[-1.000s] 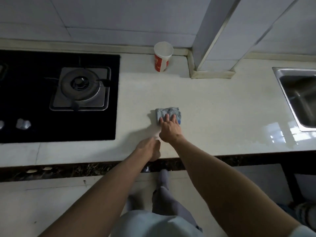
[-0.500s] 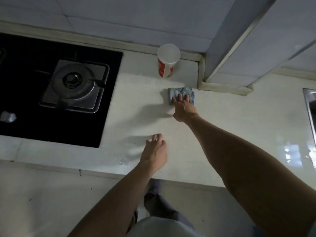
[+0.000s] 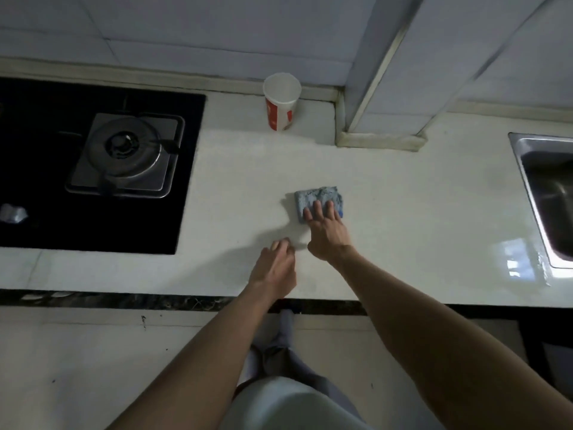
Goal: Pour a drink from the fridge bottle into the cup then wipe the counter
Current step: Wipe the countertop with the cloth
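No legible text, even on cup [image 3: 281, 102]

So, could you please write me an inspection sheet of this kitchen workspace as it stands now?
Surface: pale counter, glossy sheen near the sink; whether it is wet cannot be told.
Job's things: red and white cup upright by the back wall; blue-grey cloth flat on the counter; no bottle in view.
Clutter: nothing seen.
Grippers: right hand pressing flat on the cloth; left hand resting empty near the counter's front edge.
Cables: nothing seen.
Surroundings: black gas hob to the left, steel sink to the right, tiled wall behind.
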`<state>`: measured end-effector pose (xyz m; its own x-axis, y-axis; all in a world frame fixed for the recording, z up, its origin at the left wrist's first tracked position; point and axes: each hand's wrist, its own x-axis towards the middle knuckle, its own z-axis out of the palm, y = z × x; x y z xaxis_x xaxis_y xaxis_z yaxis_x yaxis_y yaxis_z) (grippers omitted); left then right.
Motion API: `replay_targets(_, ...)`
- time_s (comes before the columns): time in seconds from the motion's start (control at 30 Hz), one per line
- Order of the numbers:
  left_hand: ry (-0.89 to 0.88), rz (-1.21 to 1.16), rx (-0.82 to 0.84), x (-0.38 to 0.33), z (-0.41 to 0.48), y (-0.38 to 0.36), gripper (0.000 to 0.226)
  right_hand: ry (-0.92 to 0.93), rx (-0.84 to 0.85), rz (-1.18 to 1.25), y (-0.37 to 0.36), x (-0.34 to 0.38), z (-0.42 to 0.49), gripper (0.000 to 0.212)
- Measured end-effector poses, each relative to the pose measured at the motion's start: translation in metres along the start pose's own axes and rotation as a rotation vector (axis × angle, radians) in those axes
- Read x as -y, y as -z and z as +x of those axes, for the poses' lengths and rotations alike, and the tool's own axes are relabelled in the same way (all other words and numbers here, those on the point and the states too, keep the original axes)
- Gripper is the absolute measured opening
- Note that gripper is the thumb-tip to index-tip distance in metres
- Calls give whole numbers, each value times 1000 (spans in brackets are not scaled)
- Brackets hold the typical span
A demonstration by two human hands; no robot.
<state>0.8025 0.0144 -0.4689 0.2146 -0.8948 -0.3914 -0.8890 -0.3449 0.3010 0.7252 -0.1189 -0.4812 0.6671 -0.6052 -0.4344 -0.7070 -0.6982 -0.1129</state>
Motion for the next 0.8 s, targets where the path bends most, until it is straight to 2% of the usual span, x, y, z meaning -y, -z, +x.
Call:
replay_targets(0.27, -52, 90, 49, -27, -33, -34, 44, -124, -3, 45, -60, 8, -114, 80)
replay_targets(0.43, -64, 64, 67, -27, -42, -33, 37, -196, -33, 96, -81, -2, -165, 81)
replay_targets(0.57, -70, 65, 105, -33, -47, -28, 34, -226, -42, 125, -83, -11, -178, 80)
replay_targets(0.8, -83, 67, 152, -64, -52, -35, 39, -242, 44, 181, -75, -12, -172, 78)
